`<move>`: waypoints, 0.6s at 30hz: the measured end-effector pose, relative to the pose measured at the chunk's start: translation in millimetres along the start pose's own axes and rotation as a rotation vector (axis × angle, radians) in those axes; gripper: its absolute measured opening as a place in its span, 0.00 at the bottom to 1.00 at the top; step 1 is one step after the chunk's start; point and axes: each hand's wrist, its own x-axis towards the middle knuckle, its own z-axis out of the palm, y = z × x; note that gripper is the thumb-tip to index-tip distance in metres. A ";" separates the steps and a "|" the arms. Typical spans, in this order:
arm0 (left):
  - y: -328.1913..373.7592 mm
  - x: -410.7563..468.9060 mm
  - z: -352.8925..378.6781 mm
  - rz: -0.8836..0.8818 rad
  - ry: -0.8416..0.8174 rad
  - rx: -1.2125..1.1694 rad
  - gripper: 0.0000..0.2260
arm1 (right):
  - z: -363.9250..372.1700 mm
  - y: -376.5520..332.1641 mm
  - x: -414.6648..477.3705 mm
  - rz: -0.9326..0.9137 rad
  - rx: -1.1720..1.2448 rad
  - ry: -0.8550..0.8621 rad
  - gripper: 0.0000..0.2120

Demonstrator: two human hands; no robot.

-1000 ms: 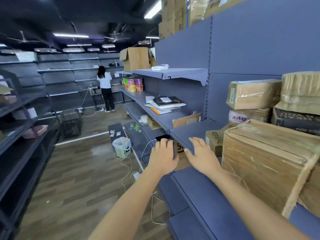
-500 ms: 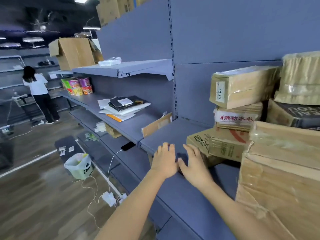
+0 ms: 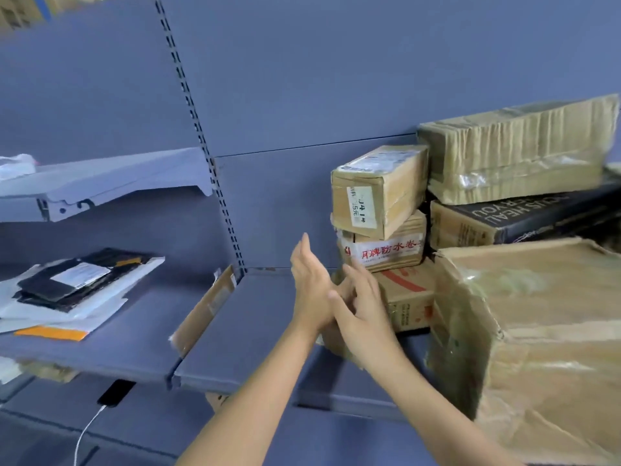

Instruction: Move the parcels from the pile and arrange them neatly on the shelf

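Black phone (image 3: 116, 393), white cable (image 3: 88, 428) plugged in, lower left; cardboard scrap (image 3: 205, 307) tilted nearby

Bare shelf (image 3: 255, 331) board open at 9 to 12 o'clock of the left hand (image 3: 311, 287), back panel (image 3: 302, 95) behind. Cardboard divider (image 3: 205, 311) stands at 9, edging that bay. Stacked parcels (image 3: 379, 193) block 1 to 3. Large box (image 3: 537, 331) walls off 4 o'clock. Upper shelf (image 3: 100, 183) overhangs at 10.

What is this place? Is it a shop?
Probably a parcel storeroom rather than a shop: taped brown cardboard parcels are stacked on a blue-grey metal shelf, and flat black and white mailing bags lie piled on the neighbouring shelf.
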 end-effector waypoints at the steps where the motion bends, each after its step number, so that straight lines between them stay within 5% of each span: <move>1: 7.8 3.8 1.7 0.033 0.029 -0.074 0.47 | -3.1 -9.1 3.3 0.009 0.072 0.063 0.22; 3: 26.0 12.5 2.8 0.064 0.085 -0.203 0.51 | -12.5 -28.7 9.9 0.095 0.258 0.222 0.16; 8: 70.7 43.2 0.7 0.201 0.178 -0.234 0.56 | -35.8 -49.5 26.3 0.294 0.607 0.430 0.22; 13: 79.0 51.0 -0.9 0.250 0.164 -0.333 0.49 | -40.0 -58.4 34.4 0.293 0.688 0.348 0.22; 18: 55.1 22.1 -6.9 0.505 0.427 -0.272 0.47 | -44.2 -67.8 41.9 0.277 0.817 0.131 0.34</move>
